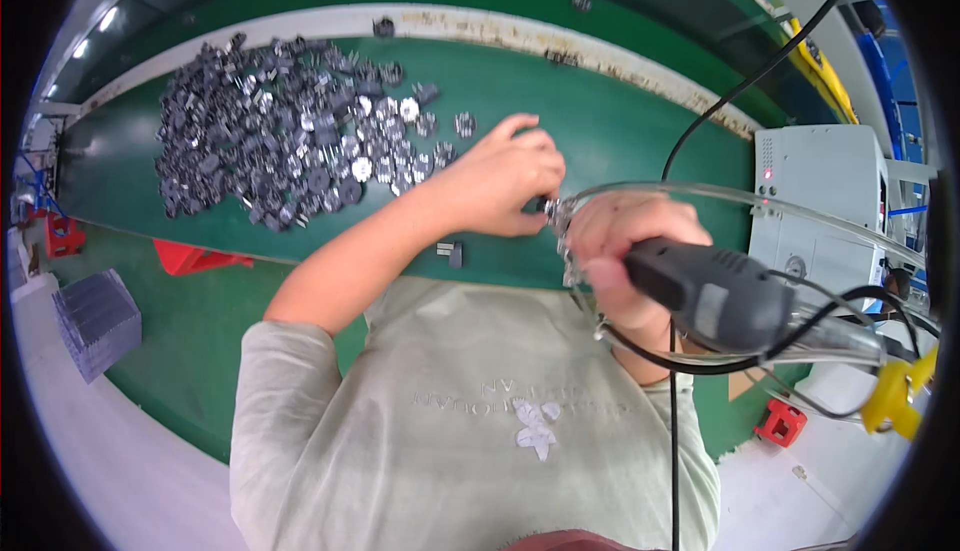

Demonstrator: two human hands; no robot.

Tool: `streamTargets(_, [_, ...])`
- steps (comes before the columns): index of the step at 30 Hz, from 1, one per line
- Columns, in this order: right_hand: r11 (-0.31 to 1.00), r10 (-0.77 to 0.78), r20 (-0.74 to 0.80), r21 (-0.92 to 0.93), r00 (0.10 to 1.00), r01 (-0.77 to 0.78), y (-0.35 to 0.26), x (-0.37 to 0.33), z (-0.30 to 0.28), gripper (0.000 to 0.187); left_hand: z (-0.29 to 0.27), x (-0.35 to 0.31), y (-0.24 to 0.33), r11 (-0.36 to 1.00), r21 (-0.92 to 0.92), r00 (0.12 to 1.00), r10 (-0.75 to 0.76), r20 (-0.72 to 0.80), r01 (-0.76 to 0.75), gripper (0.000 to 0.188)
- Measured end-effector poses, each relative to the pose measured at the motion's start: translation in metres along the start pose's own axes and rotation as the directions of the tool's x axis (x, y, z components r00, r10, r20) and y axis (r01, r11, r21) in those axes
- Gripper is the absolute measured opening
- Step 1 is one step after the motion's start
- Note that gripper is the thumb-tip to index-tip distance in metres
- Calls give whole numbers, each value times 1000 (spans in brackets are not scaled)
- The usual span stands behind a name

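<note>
In my right hand (630, 231) is a dark grey electric screwdriver (715, 296), its body slanting off to the right. The front end of the tool (562, 219) has metal fittings and points toward my left hand (510, 181). Thumb and fingers of the left hand are closed on a small dark part (540, 205), mostly hidden by them, right beside the tool's front end; whether the two touch I cannot tell. A loose grey piece with metal prongs (455, 254) lies at the table's near edge, below my left wrist.
A heap of small black and metal parts (270, 141) covers the left of the green table (600, 151). To the right stands a grey box (815, 206) with a red light. A clear hose (700, 191) and black cable (740, 91) run near the tool. Red stools (780, 421) stand below.
</note>
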State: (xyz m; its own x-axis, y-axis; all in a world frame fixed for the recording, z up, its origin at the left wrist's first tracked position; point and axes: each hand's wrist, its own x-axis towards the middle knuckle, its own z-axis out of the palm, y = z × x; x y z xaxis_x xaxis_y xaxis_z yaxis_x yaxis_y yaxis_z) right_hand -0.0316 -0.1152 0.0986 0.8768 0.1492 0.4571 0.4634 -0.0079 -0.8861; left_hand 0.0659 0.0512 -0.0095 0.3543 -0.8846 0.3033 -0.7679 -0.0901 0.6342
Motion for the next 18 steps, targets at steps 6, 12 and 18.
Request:
streamTargets(6, [943, -120, -218, 281, 968, 180, -20, -4, -18, 31, -7, 0, 0, 998, -28, 997, -59, -41, 57, 21])
streamTargets(12, [933, -148, -213, 295, 966, 208, -42, -14, -46, 37, -74, 45, -36, 941, 214, 922, -178, -345, 262, 23])
streamTargets(18, [960, -42, -254, 258, 966, 110, -9, -22, -29, 35, -106, 70, -170, 623, 353, 714, -572, -404, 698, 43])
